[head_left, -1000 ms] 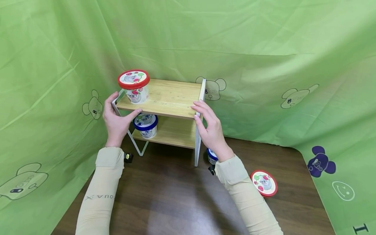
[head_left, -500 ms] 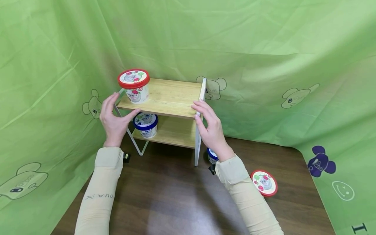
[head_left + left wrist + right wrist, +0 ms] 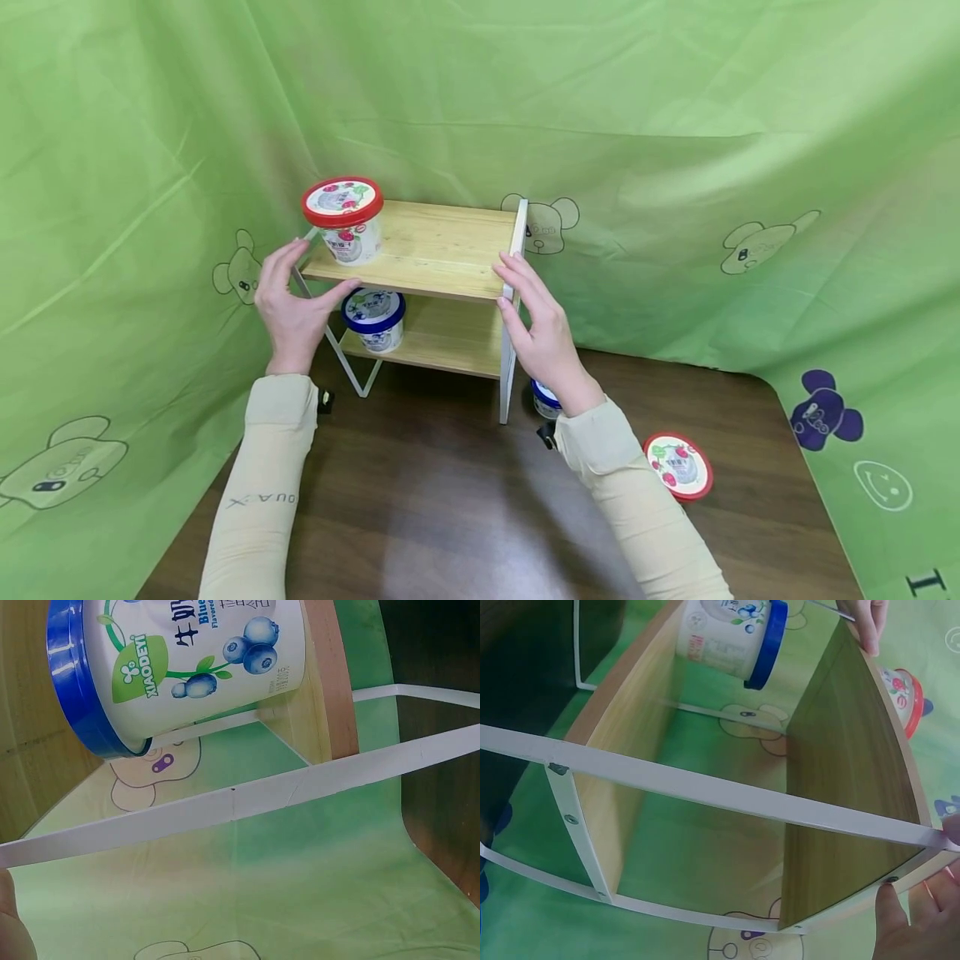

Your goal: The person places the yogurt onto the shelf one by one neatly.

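Note:
A small two-tier shelf (image 3: 442, 250) with wooden boards and white metal side frames stands against the backdrop. My left hand (image 3: 291, 325) holds its upper left corner, thumb at the board's front edge and fingers along the side frame. The right hand (image 3: 546, 337) grips the upper right corner between thumb and fingers. A red-lidded tub (image 3: 351, 242) stands on the top board beside my left hand. Below it, a blue-lidded tub (image 3: 382, 337) with blueberries on its label (image 3: 259, 649) sits at the left of the lower board.
Another blue-lidded tub (image 3: 547, 404) stands on the dark wooden surface (image 3: 450, 492) right of the shelf, partly hidden by my right wrist. A second red-lidded tub (image 3: 678, 467) lies beyond my right forearm. Green cloth (image 3: 675, 167) with bear prints surrounds the back and sides.
My left fingers have shifted slightly outward along the left frame, with the thumb staying at the board's edge. The right hand, shelf and tubs hold their places; the head view drifts slightly.

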Motion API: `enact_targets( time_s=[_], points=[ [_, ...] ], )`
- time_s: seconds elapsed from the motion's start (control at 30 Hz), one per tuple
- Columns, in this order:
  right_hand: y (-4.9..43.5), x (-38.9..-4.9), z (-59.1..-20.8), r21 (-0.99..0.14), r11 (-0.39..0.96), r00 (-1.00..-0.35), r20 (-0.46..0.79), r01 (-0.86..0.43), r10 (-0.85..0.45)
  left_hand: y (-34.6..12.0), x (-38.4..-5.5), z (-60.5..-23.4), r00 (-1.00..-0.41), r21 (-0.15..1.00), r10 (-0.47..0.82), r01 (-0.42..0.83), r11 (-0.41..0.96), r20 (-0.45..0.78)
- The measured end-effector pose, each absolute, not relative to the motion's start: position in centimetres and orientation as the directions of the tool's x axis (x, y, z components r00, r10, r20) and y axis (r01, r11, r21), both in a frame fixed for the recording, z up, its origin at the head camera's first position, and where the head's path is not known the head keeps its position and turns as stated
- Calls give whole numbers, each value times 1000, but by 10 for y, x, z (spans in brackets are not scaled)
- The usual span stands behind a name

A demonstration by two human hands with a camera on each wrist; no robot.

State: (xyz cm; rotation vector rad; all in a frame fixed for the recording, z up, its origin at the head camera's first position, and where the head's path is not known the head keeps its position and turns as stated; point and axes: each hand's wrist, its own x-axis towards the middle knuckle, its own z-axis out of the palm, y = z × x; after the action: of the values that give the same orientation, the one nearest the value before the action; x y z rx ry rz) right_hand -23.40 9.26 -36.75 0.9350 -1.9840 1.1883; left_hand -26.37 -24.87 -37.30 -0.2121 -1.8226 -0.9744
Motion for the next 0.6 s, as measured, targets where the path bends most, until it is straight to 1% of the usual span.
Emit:
enact_targets(
  time_s=[0.13, 0.27, 0.4, 0.6],
  points=[
    [95, -232, -367, -447, 349, -542, 803, -823, -248, -249, -263, -373, -469, 524, -280, 543, 656, 837],
    [99, -230, -367, -456, 355, -545, 812, -816, -210, -250, -265, -374, -468, 518, -275, 541, 662, 840],
    [104, -226, -373, -490, 355, -568, 808, -796, -156, -251, -264, -375, -468, 507, -262, 536, 675, 844],
    [113, -222, -385, -539, 378, -607, 791, -753, -80, -250, -263, -376, -495, 553, -297, 526, 646, 817]
  ],
)
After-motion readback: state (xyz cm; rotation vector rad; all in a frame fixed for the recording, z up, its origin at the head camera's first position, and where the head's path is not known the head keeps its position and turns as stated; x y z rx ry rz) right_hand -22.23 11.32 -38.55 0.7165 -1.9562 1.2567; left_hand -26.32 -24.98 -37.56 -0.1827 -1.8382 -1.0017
